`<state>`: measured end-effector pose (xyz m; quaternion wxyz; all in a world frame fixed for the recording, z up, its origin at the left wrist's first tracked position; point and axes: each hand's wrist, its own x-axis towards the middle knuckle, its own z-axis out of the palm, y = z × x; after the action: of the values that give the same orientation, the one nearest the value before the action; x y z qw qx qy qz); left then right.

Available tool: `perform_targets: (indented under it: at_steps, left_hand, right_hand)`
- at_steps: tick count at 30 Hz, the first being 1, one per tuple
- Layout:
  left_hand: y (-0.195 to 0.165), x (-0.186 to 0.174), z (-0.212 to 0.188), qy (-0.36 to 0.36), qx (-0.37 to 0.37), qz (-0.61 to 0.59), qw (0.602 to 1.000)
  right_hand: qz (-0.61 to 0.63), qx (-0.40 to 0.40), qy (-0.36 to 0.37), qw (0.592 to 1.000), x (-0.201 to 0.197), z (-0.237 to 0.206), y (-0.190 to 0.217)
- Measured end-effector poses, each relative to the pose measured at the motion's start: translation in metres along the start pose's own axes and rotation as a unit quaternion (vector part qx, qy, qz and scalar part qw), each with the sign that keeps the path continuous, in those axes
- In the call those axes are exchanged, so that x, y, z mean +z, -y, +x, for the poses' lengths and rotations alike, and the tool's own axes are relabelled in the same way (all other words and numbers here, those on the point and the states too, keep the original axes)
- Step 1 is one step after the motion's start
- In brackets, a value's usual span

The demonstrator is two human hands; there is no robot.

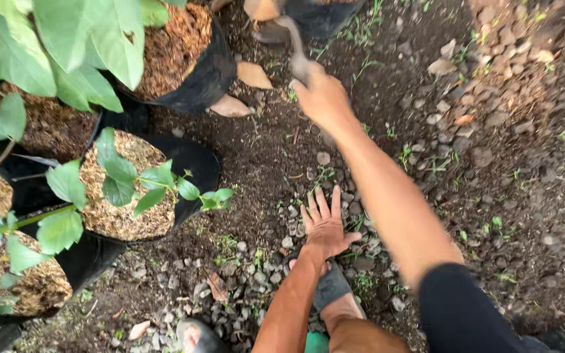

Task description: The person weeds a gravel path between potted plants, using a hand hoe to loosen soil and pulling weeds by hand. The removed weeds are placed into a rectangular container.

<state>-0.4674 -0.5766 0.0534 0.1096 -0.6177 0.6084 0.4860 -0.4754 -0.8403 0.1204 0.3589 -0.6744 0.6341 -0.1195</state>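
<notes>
Overhead, head view only. Left hand [325,225]: fingers spread, palm flat on stony, pebbled soil [276,157], near centre. Right hand [322,98]: reached far, curled around blurred tool handle [290,39]; handle's long axis running away and slightly leftward; working end not discernible. Black grow bags [194,157] at left, well apart from both hands, topped with coarse tan husk mulch [122,216], holding broad-leaved green saplings [158,180]. Dry leaves [254,75] just left of right hand.
</notes>
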Motion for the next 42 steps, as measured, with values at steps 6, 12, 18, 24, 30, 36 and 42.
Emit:
perform_targets:
  at_steps: [6, 12, 18, 24, 30, 36, 42]
  left_hand:
    - [0.005, 0.010, 0.004, 0.000, 0.016, 0.051, 0.999]
    - [0.000, -0.002, 0.000, -0.005, 0.010, 0.020, 1.000]
    - [-0.008, -0.018, -0.013, -0.010, 0.017, -0.020, 1.000]
    - [-0.013, -0.029, -0.017, 0.034, 0.002, -0.007, 0.999]
    - [0.002, -0.042, -0.043, -0.044, 0.090, -0.073, 0.992]
    - [0.082, -0.093, -0.061, -0.264, -0.159, -0.049, 0.950]
    - [0.115, -0.101, -0.027, -0.404, -0.061, -0.025, 0.912]
  right_hand:
    - [0.006, -0.063, 0.156, 0.986, 0.043, -0.107, -0.031]
    - [-0.097, 0.004, 0.225, 0.969, -0.020, -0.145, -0.067]
    - [-0.113, 0.007, 0.044, 0.993, -0.017, -0.112, -0.049]
    - [-0.170, 0.084, 0.220, 0.957, -0.067, -0.181, -0.122]
    - [-0.106, 0.215, 0.124, 0.963, -0.070, -0.184, -0.137]
    - [-0.234, 0.005, -0.095, 0.967, -0.080, -0.206, -0.129]
    - [-0.240, -0.137, -0.047, 0.960, 0.015, -0.140, -0.076]
